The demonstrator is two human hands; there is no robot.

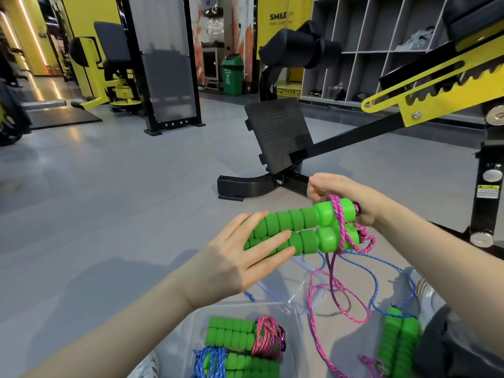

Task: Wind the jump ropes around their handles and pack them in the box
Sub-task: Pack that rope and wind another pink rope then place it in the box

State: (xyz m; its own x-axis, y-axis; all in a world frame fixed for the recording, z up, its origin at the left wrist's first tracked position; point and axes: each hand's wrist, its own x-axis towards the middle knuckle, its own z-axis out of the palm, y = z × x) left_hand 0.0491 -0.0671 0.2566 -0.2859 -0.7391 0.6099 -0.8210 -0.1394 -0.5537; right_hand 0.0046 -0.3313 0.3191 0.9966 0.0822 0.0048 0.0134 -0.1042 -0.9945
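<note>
Over the grey gym floor [109, 200], just beyond the clear box [188, 331], a pair of green handles [294, 230] is held side by side in the air, pretty much level. The left hand [240, 257] is laid over the foam end, with the fingers almost straight across both handles and the thumb tucked out of sight, so how firm that hold is can't really be told. At the other end the pink rope [342, 225] is looped a couple of times round the smooth caps. It's pinched there by the curled fingers of the right hand [338, 195], which is pressed up against the tip of the upper handle. The rest of that rope is hanging loose and trails down to the floor in big loops.

Down in the box, two wound bundles are seen lying next to each other: a pink-wrapped bundle [242, 336] and, nearer the camera, a blue-wrapped bundle [240, 364] that's cut off by the frame edge. On the floor to the right of the box, a second handle pair [398, 339] is lying with a blue rope [410, 279] spread loose around it and mixed in with the pink loops. A black bench frame [278, 137] is seen behind the hands, and a green bin [232, 75] further back
</note>
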